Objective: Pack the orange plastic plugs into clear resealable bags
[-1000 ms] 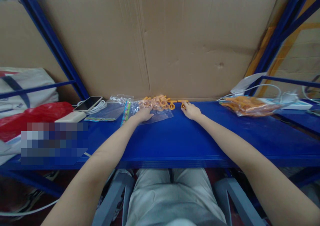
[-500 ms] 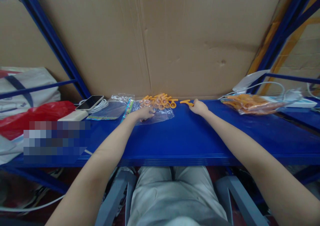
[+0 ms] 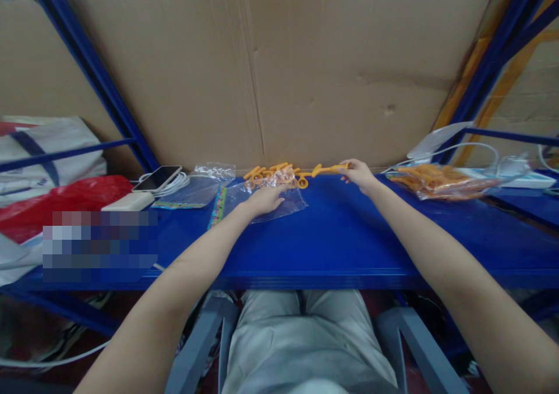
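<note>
My right hand (image 3: 358,174) pinches an orange plastic pipe-shaped piece (image 3: 336,169) by its right end, just above the blue shelf. Another small orange piece (image 3: 317,170) shows by its left end; whether the two are joined I cannot tell. My left hand (image 3: 267,201) is closed on a clear plastic bag (image 3: 290,206) with a colourful printed strip (image 3: 217,206); its fingertips are partly hidden. Behind that hand lies a pile of orange pipe-shaped pieces (image 3: 279,167), some with round cup ends, partly under or inside the film.
At right on the blue shelf (image 3: 332,242) rests a clear bag of orange pieces (image 3: 430,180) near a white power strip (image 3: 524,178). Leftward are another flat clear bag (image 3: 192,191), a phone (image 3: 159,178) on a coiled white cable, and a red plastic bag (image 3: 74,199). Cardboard (image 3: 327,80) stands behind.
My right hand has moved a little right and up, lifting the orange piece. My left hand has shifted right and slightly nearer me; the bag's printed strip has moved left and nearer me.
</note>
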